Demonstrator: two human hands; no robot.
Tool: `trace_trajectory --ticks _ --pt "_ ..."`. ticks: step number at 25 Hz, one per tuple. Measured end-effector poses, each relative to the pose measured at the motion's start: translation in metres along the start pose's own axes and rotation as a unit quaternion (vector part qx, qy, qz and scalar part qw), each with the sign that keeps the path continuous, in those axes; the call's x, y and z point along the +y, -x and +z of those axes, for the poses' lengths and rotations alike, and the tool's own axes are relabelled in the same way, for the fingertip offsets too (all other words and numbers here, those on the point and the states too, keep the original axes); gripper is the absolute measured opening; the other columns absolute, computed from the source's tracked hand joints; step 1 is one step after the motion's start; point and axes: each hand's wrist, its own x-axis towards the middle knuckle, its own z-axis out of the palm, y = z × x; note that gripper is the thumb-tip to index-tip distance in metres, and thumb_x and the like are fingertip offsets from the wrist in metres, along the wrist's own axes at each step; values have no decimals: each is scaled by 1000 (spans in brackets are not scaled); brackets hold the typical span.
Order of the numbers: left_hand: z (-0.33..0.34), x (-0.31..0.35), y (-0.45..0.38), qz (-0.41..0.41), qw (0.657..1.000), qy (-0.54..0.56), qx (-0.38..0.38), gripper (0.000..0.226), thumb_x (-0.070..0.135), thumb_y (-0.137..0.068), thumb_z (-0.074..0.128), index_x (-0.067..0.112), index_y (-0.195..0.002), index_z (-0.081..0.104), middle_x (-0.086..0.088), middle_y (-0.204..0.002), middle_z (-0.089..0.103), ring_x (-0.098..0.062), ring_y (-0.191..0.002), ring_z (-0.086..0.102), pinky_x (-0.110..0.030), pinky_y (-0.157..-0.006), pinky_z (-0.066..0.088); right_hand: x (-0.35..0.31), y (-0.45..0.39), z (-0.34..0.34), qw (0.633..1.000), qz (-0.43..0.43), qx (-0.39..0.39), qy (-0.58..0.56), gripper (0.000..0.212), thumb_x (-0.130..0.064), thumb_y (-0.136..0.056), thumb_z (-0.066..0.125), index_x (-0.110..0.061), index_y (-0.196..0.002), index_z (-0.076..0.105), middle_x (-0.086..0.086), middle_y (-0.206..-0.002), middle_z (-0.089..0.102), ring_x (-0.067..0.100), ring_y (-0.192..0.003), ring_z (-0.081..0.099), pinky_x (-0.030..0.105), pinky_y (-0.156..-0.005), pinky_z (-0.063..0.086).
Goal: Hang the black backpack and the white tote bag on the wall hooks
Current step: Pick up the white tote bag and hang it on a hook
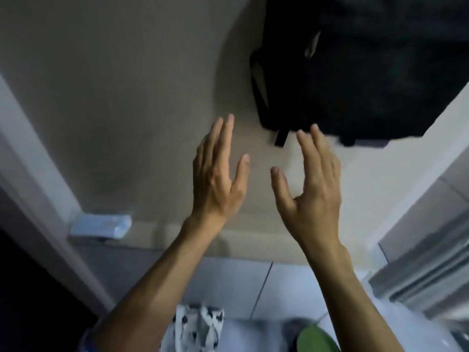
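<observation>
- The black backpack point(355, 69) hangs high against the beige wall point(114, 97), soft dark fabric, rounded at its lower edge, a short strap dangling below
- The left hand point(215, 174) is raised with fingers spread wide, holding nothing, apart from the pack
- The right hand point(312, 189) is also spread and empty, its fingertips point(314, 129) just under the backpack's lower edge; contact is too blurred to tell
- The white tote bag point(198, 329), limp cloth with dark spots, sits low by the tiled floor point(241, 283), between the forearms
- Bare wall lies open left of the pack; a pale door frame point(33, 161) edges the left side
</observation>
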Motion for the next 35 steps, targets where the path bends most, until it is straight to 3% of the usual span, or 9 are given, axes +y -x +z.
trace_trajectory --ticks 3,6,11,16,20,25,29,32,35 --pt "-20 -55 97 -96 990 -65 -86 63 37 -95 45 19 -152 24 -12 -158 31 -28 -144 31 -46 -115 27 -16 82 34 993 55 -98 23 61 -38 -94 59 -6 -144 46 19 -155 40 33 -144 37 41 -119 26" --pt "-32 -95 179 -172 958 -129 -188 67 40 -94 46 22 -153 20 -12 -161 26 -31 -146 26 -57 -113 24 -24 161 68 974 110 -198 23 65 -43 -92 60 -10 -146 45 16 -157 39 35 -145 35 47 -114 33" --pt "-13 -168 297 -244 913 -158 -285 65 41 -96 40 26 -154 14 -9 -162 23 -30 -148 23 -57 -116 21 -11 290 134 931 165 -326 8 65 -43 -91 61 -9 -144 46 15 -155 42 35 -142 39 51 -109 39" --pt "40 -246 416 -284 856 -179 -393 67 45 -96 40 30 -154 9 -5 -165 14 -25 -151 13 -47 -120 15 46 411 193 880 195 -433 -1 64 -44 -91 61 -11 -143 47 12 -155 42 33 -139 42 49 -107 41" --pt "95 -336 513 -298 818 -215 -443 68 40 -96 41 31 -154 6 -3 -164 18 -24 -150 16 -50 -119 15 104 522 270 851 183 -492 1 64 -41 -89 64 -10 -143 48 14 -153 44 35 -138 45 50 -105 43" --pt "139 -456 618 -397 786 -242 -407 64 36 -95 45 24 -152 21 -6 -161 28 -28 -145 27 -54 -115 26 149 651 384 821 178 -542 0 66 -50 -89 57 -14 -144 46 11 -153 46 34 -137 45 49 -104 42" --pt "176 -542 688 -476 744 -250 -396 71 36 -92 50 23 -153 16 -7 -158 28 -31 -143 28 -55 -113 27 165 749 465 778 146 -611 0 67 -54 -90 53 -16 -145 43 10 -156 42 33 -139 41 53 -106 42" --pt "201 -579 726 -563 685 -221 -407 78 37 -87 54 25 -152 11 -9 -157 27 -34 -142 27 -59 -113 25 181 798 510 742 142 -656 17 74 -56 -89 51 -18 -149 31 10 -160 32 34 -144 34 55 -109 38" --pt "214 -606 749 -691 635 -102 -330 65 35 -75 61 27 -135 35 -10 -136 51 -32 -121 50 -51 -98 45 194 831 539 683 209 -700 8 88 -53 -85 61 -16 -152 18 14 -152 42 36 -137 42 53 -107 41"
